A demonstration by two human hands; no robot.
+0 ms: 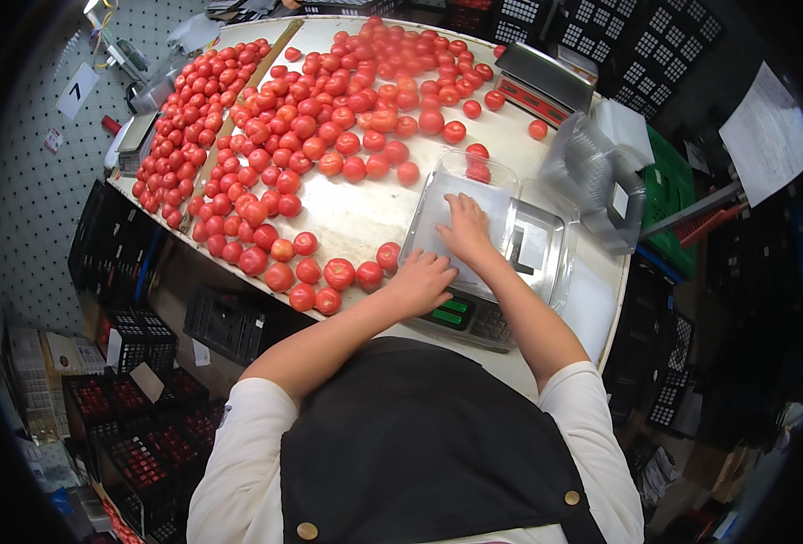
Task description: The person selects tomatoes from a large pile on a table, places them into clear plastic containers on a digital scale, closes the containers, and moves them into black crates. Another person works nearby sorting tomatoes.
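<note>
A digital weighing scale (pixel 488 319) with green displays stands before me on the white table. On it lies an opened clear plastic clamshell container (pixel 516 178), its other half lying to the right over the steel scale platform (pixel 544 236). A thin white liner sheet (pixel 435 197) lies in the left half. My right hand (pixel 468 228) is spread over the liner, palm down. My left hand (pixel 423 282) lies at the liner's near left corner, fingers slightly apart; whether it presses the rim is hidden. Neither hand appears to grasp anything. Loose tomatoes (pixel 339 274) lie just left of my left hand.
Many tomatoes (pixel 303 126) spread across the table, with a wooden divider (pixel 223 132) and more tomatoes beyond it. A second scale (pixel 544 81) stands at the far right. Nested clear containers (pixel 595 180) and white sheets (pixel 622 132) are at the right edge, beside a green crate (pixel 663 163).
</note>
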